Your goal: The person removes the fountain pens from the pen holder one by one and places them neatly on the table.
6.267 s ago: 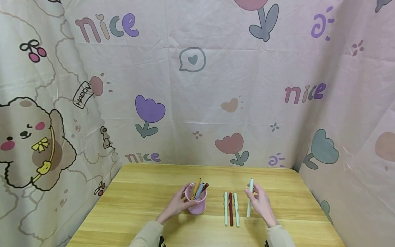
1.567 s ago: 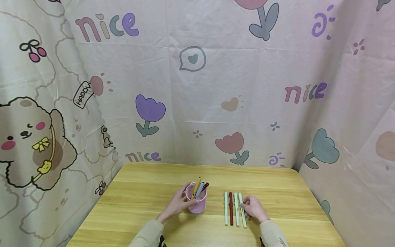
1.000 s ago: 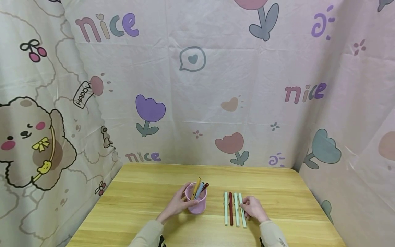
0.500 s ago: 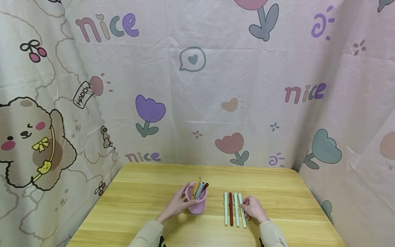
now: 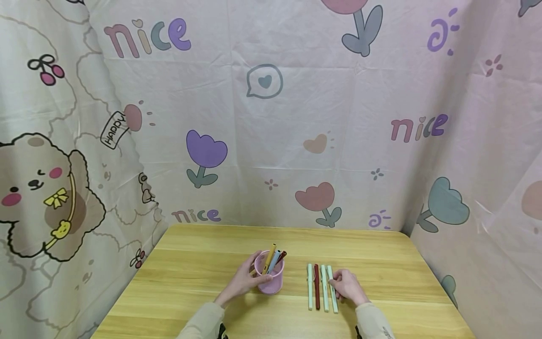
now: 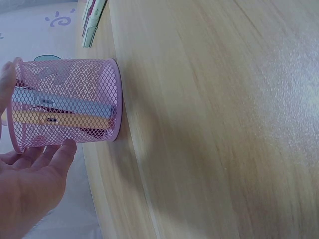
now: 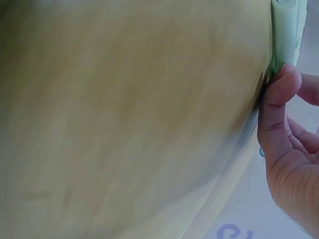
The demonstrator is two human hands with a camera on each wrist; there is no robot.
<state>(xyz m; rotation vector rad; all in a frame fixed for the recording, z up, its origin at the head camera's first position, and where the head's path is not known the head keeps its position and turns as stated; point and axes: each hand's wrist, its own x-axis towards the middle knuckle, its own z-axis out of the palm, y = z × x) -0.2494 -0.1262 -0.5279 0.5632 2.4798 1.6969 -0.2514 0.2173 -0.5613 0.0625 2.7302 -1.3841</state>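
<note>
My left hand holds a pink mesh pen cup, fingers round its far left side and thumb across the front near the rim. A yellow pen, a light blue pen and a dark red pen lean inside it. To the right, my right hand pinches a mint green pen lying on the table, slightly slanted. Left of that pen lie another mint pen, a dark red pen and a third mint pen. In the right wrist view, the thumb touches a mint pen.
Everything stands on a light wood-grain table with rounded back corners. Behind and on both sides hangs a patterned cloth with flowers and lettering. A gap of bare wood separates the cup from the row of pens.
Over six seconds ago my right hand held the mint pen raised, apart from the row; it then laid it at the row's right end. Since then both hands have stayed still.
</note>
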